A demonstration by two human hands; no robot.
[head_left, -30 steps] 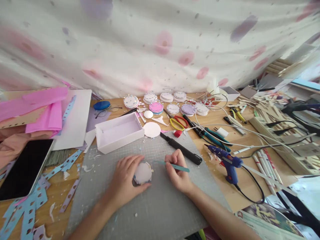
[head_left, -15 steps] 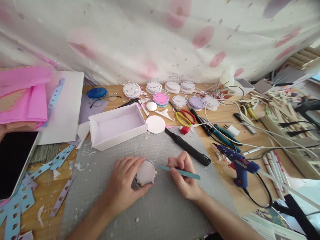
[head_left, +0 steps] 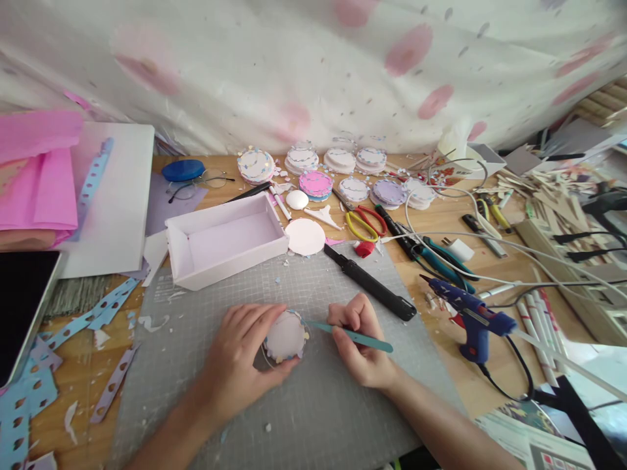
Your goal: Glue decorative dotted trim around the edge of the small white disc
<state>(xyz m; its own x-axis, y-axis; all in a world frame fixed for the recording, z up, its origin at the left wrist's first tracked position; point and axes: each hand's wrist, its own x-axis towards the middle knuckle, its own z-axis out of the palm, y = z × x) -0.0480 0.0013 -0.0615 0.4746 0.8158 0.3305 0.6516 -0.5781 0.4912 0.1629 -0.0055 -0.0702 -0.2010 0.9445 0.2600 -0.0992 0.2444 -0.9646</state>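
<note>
My left hand [head_left: 240,359] curls around a small round white disc [head_left: 285,337] with coloured bits on its rim, holding it tilted on the grey cutting mat [head_left: 304,418]. My right hand [head_left: 360,339] pinches a thin teal tool [head_left: 347,333] like a pen. The tool's tip meets the disc's right edge. Both hands rest near the mat's middle.
A white open box [head_left: 225,240] and a pale pink circle [head_left: 304,236] lie behind the hands. A black knife [head_left: 369,282], red-yellow scissors [head_left: 360,222], pliers, a blue glue gun [head_left: 470,316] and cables lie to the right. Finished discs [head_left: 313,171] line the back; a tablet [head_left: 19,300] and paper scraps are left.
The view has shifted so the scene sits a little lower and leftward. The hands keep the same grip, with the tool's tip staying at the disc's edge.
</note>
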